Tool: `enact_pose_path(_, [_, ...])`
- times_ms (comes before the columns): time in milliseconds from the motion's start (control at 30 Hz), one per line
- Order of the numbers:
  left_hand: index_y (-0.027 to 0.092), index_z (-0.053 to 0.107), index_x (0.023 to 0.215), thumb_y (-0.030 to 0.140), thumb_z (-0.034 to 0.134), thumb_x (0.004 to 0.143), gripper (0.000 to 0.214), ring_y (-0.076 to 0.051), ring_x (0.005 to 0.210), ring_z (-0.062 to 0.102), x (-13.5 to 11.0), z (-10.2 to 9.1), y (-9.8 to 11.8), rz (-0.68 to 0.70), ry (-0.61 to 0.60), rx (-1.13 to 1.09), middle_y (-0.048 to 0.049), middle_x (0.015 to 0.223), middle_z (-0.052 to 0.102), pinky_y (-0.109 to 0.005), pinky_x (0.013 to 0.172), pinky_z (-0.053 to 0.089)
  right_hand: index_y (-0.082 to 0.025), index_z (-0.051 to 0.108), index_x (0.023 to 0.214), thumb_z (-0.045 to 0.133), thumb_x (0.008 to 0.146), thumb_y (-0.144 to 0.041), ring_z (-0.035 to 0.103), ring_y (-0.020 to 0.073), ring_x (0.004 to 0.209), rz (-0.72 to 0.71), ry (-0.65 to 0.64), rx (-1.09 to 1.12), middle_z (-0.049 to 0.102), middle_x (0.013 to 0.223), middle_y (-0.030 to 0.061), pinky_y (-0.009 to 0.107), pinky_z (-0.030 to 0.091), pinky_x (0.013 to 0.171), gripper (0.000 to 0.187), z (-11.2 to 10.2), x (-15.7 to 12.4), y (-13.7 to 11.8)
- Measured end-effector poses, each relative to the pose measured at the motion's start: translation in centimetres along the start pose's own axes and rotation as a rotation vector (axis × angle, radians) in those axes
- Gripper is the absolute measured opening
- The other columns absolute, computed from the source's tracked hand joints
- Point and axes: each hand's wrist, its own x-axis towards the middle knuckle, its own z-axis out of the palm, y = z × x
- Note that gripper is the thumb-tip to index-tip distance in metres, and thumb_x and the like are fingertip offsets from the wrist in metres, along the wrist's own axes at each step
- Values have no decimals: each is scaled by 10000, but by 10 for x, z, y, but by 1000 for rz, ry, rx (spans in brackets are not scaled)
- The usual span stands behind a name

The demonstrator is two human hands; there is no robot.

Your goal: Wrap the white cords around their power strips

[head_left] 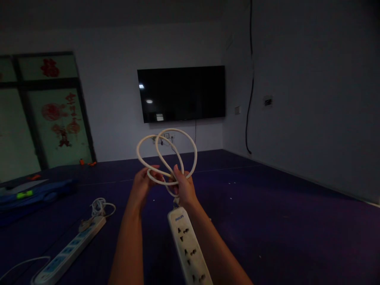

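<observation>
A white power cord [193, 144], coiled in several loops, is held up in front of me. My right hand [184, 185] pinches the gathered loops, with its thumb pressed over them. At the coil's left side is my left hand [145, 181], its fingers curled around a small lower loop and partly hidden by it. From below the coil hangs a white Philips power strip [190, 247], tilted, its sockets facing me and its lower end cut off by the frame. Its plug does not show clearly.
Another power strip [69, 248] lies on the purple floor [252, 221] at left, with its bundled cord [98, 206] at the far end. Blue cloth [44, 192] lies farther left. A television [182, 95] hangs on the far wall; a black cable [251, 91] hangs at right.
</observation>
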Motion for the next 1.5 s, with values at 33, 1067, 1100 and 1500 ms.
enact_pose_path(33, [145, 645, 825, 405, 679, 565, 369, -135, 541, 589, 0, 2, -1, 23, -23, -34, -11, 618, 640, -243, 522, 458, -189, 406, 401, 548, 623, -641, 281, 48, 302, -9, -38, -4, 331, 319, -61, 192, 195, 319, 523, 0, -1, 0])
enact_pose_path(1067, [149, 589, 1090, 549, 647, 627, 615, -302, 1146, 496, -10, 46, -5, 44, -125, -621, -160, 1218, 568, -395, 913, 425, -144, 581, 586, 562, 696, -415, 518, 136, 545, -175, -106, -162, 553, 540, 4, 222, 387, 508, 293, -5, 2, 19])
enact_pose_path(1100, [155, 600, 1066, 454, 668, 659, 509, -286, 1111, 530, -9, 47, -5, 37, -85, -602, -147, 1185, 595, -380, 898, 440, -144, 572, 579, 565, 695, -416, 504, 128, 524, -170, -111, -149, 538, 522, -3, 220, 382, 501, 296, -4, 2, 19])
enact_pose_path(1500, [135, 572, 756, 334, 469, 854, 245, -187, 675, 686, -8, 54, 2, 10, 252, -670, -84, 725, 714, -289, 638, 535, -155, 587, 685, 510, 755, -438, 534, 145, 655, -339, 394, -64, 592, 671, 15, 248, 414, 627, 301, 8, -5, 23])
